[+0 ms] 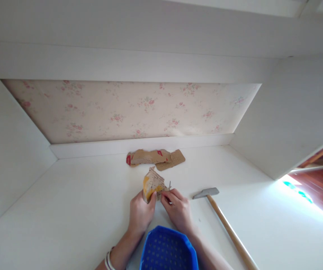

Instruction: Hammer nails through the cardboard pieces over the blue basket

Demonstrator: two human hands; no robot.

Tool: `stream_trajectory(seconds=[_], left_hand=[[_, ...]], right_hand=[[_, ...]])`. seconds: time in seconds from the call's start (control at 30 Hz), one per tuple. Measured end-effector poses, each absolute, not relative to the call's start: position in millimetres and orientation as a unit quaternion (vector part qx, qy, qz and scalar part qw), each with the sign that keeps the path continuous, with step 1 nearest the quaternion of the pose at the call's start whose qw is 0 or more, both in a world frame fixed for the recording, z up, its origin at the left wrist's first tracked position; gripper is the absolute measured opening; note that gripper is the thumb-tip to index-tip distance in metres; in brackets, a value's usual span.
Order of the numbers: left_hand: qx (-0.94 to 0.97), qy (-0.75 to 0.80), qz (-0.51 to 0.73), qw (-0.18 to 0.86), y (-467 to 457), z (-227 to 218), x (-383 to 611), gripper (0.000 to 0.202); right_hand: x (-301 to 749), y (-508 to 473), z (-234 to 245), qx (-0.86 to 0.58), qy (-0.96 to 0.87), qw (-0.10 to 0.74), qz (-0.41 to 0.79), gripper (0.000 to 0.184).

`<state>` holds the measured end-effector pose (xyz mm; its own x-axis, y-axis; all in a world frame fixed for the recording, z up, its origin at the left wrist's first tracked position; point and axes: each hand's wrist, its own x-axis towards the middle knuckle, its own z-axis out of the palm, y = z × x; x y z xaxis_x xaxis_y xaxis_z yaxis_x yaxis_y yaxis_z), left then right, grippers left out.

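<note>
My left hand [143, 213] is closed on a torn piece of cardboard [151, 183], brown with a yellow patch and dark specks, thumb on its near side. The fingertips of my right hand [177, 210] pinch together at the cardboard's lower right edge. Just above them a thin grey nail-like piece [170, 184] sticks up; whether the fingers grip it is too small to tell. Between my forearms, close to me, is a blue tray [150, 240] with a dotted bottom, cut off by the frame.
Flattened brown cardboard strips [150, 156] with red print lie against the back ledge. On the right rests a hammer [223, 217] with a grey head and long wooden handle. White panels [288, 112] enclose the white surface [79, 195], with floral wallpaper [147, 108] behind.
</note>
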<state>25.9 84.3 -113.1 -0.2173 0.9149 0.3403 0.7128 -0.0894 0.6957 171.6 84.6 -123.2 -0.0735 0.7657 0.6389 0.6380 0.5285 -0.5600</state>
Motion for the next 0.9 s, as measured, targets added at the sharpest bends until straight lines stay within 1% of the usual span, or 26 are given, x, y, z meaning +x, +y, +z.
stream_trajectory(seconds=[0.13,0.2,0.3,0.43,0.53,0.73,0.9], left_hand=[[0.581,0.680,0.432,0.114,91.2,-115.5,16.7,0.033],[0.546,0.691,0.457,0.126,95.2,-114.9,8.7,0.035],[0.474,0.695,0.506,0.191,99.9,-113.0,-0.4,0.037],[0.392,0.665,0.560,0.300,103.6,-113.6,-2.0,0.039],[0.360,0.655,0.577,0.328,104.8,-115.8,-0.5,0.040],[0.377,0.638,0.570,0.355,102.6,-112.2,0.6,0.038],[0.469,0.621,0.529,0.339,94.1,-108.2,6.6,0.035]], right_hand=[[171.7,81.7,-120.4,-0.477,-0.730,0.487,0.048,0.023],[172.7,81.2,-119.2,-0.479,-0.725,0.492,0.048,0.023],[175.7,83.0,-118.8,-0.487,-0.717,0.495,0.057,0.023],[181.4,87.4,-121.0,-0.500,-0.725,0.470,0.065,0.025],[184.7,90.5,-124.0,-0.515,-0.734,0.439,0.061,0.028],[184.3,95.8,-130.0,-0.523,-0.760,0.380,0.059,0.029],[181.7,96.5,-128.7,-0.521,-0.763,0.375,0.072,0.023]])
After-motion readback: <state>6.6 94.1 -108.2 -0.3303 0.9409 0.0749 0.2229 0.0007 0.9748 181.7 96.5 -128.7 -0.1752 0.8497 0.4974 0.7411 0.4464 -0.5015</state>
